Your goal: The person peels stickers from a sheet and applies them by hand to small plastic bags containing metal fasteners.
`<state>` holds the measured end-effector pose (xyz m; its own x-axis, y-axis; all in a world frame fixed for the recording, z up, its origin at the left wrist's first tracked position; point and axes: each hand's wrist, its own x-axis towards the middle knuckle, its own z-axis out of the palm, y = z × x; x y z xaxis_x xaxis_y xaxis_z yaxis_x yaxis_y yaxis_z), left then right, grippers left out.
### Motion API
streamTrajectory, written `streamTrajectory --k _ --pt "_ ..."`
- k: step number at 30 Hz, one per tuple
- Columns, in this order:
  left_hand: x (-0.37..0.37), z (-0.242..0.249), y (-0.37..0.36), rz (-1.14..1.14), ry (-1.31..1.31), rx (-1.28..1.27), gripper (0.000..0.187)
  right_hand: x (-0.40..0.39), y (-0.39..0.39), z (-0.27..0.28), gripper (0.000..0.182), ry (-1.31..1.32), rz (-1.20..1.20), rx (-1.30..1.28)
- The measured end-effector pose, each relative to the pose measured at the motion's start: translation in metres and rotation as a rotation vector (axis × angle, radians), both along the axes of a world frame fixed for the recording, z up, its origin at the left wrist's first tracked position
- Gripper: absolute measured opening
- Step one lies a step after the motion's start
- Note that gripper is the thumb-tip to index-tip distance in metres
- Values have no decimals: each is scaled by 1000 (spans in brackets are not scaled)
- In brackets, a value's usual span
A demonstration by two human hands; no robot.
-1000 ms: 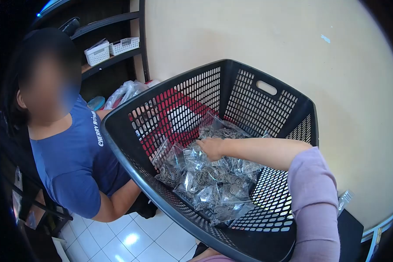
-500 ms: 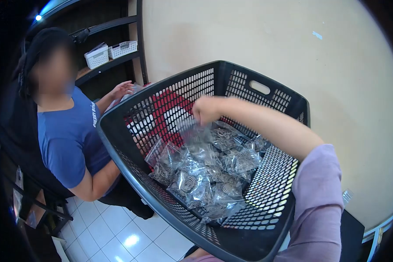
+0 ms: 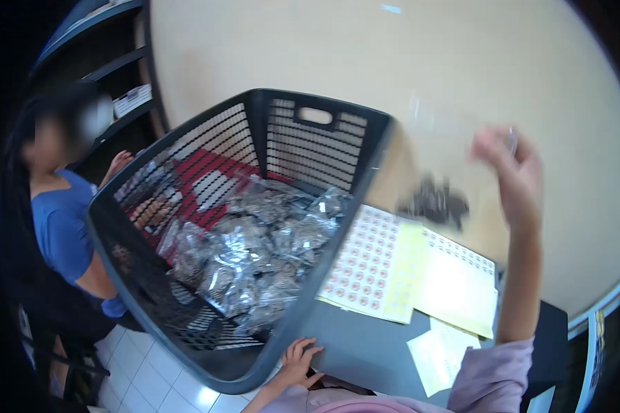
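My right hand [image 3: 513,172] is raised on the right, fingers pinched on the top of a see-through plastic bag. Dark grey pieces [image 3: 434,204] fill the bag's lower end, smeared by motion. Beneath it, sheets of round stickers [image 3: 365,265] lie on a dark grey table [image 3: 358,351]. My left hand [image 3: 298,363] rests with fingers spread at the table's near edge, close to the basket's lower corner. The large black plastic basket [image 3: 317,141] leans at a tilt on the left. Inside are several plastic bags [image 3: 244,251] of grey spiral coils.
A co-worker in a blue shirt [image 3: 65,213] stands beyond the basket's left side, one hand [image 3: 122,160] near its rim. Behind are dark shelves with a white basket [image 3: 132,100]. A yellowish paper [image 3: 441,358] lies near the table's front. A beige wall [image 3: 269,48] rises behind.
My right hand has lifted out of the basket with a bag and swung right, over the table. The view has turned right, bringing the table, sticker sheets and my left hand into sight.
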<state>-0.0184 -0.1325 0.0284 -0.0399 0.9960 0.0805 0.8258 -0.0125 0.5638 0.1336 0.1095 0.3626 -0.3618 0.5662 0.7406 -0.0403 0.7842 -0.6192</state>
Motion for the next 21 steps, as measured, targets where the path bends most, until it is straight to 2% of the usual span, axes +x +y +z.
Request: streamTrajectory --k 1,3,5,7,9,11,12,14,15,17,21 --pt "5 4 8 -34 -3 6 56 25 -6 -22 11 -10 29 -126" --pt "20 14 25 -148 -618 114 48 64 -21 -66 7 -28 83 -336" --pt "37 30 52 -198 -661 127 49 89 -35 -106 5 44 130 -470" --pt "57 43 85 -257 -909 308 48 105 -46 -135 4 126 130 -528" --pt "81 91 118 -387 -1068 410 51 115 -52 -161 4 248 98 -524" --pt "108 122 144 -396 -1008 517 43 124 -57 -174 7 281 77 -512" --pt "119 128 155 -402 -1012 516 43 129 -57 -179 6 269 47 -476" --pt "137 135 173 -454 -869 592 25 137 -53 -186 6 259 21 -436" --pt "145 135 177 -456 -866 590 25 140 -51 -187 6 278 5 -407" --pt "158 135 183 -381 -1019 572 9 142 -51 -188 6 302 -16 -382" --pt "167 135 193 -365 -1096 497 7 146 -45 -187 10 368 -20 -456"
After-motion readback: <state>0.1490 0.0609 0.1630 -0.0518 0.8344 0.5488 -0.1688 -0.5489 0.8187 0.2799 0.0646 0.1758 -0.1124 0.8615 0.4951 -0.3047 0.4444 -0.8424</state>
